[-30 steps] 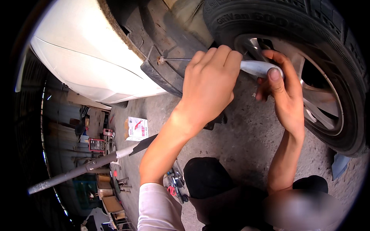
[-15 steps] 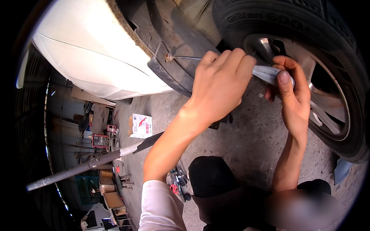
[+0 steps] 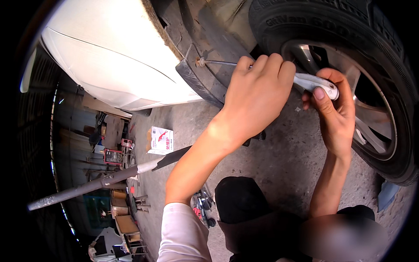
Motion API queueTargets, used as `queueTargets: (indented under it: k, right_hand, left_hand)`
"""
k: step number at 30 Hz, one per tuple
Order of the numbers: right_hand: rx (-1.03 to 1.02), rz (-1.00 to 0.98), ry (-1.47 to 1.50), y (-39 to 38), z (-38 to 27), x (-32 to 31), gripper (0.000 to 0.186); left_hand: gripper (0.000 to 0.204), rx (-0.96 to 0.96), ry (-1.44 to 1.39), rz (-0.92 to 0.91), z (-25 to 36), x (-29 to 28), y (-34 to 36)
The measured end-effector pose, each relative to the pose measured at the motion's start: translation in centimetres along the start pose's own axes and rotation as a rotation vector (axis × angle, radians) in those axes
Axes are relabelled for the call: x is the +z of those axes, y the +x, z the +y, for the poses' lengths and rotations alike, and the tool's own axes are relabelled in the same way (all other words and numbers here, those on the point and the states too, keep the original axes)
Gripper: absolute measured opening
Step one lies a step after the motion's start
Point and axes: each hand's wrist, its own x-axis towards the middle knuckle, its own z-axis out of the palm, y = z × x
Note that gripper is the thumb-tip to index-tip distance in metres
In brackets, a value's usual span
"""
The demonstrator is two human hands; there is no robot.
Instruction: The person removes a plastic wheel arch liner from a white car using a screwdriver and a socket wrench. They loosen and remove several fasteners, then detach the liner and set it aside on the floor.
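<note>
My left hand is closed around a screwdriver with a pale handle. Its thin metal shaft runs left to a rusty fastener on the dark wheel-arch liner. My right hand pinches the butt end of the handle between thumb and fingers, close to the wheel. How the left fingers wrap the shaft and handle is hidden behind the back of that hand. Whether the tip sits fully in the fastener is too small to tell.
A white car body panel fills the upper left. The tyre and its alloy rim stand at right. A long metal bar slants below my left forearm. On the concrete floor are a white box and several tools.
The handle has turned in my grip and shows a dark hole near its butt. Both hands remain on the screwdriver; the whole view has shifted slightly.
</note>
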Motion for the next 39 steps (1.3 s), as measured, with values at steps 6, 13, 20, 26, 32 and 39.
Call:
queueTargets:
  k: [6,13,20,26,32,39]
  right_hand:
    - [0.142,0.122,-0.169,0.3,-1.2,0.6,0.027]
    - [-0.051,-0.081,0.188,-0.2,0.4,-1.3,0.017]
    - [0.183,-0.006,-0.149,0.0,-1.6,-0.8,0.030]
    - [0.000,-0.049,-0.045,0.0,-0.5,-0.1,0.021]
    - [0.060,-0.152,0.093,-0.3,-0.8,-2.4,0.028]
    - [0.112,-0.046,-0.520,-0.2,-2.3,0.1,0.033]
  left_hand:
    - [0.020,-0.048,-0.032,0.052,-0.4,0.6,-0.1]
    - [0.021,0.007,-0.124,0.062,0.3,-0.1,0.2]
    - [0.024,0.004,-0.088,0.081,-0.4,0.6,-0.3]
    - [0.034,-0.014,-0.150,0.207,-0.8,0.9,-0.5]
    - [0.034,0.022,-0.136,-0.033,0.5,-0.6,0.5]
    - [0.031,-0.061,-0.165,0.142,0.3,-0.3,-1.4]
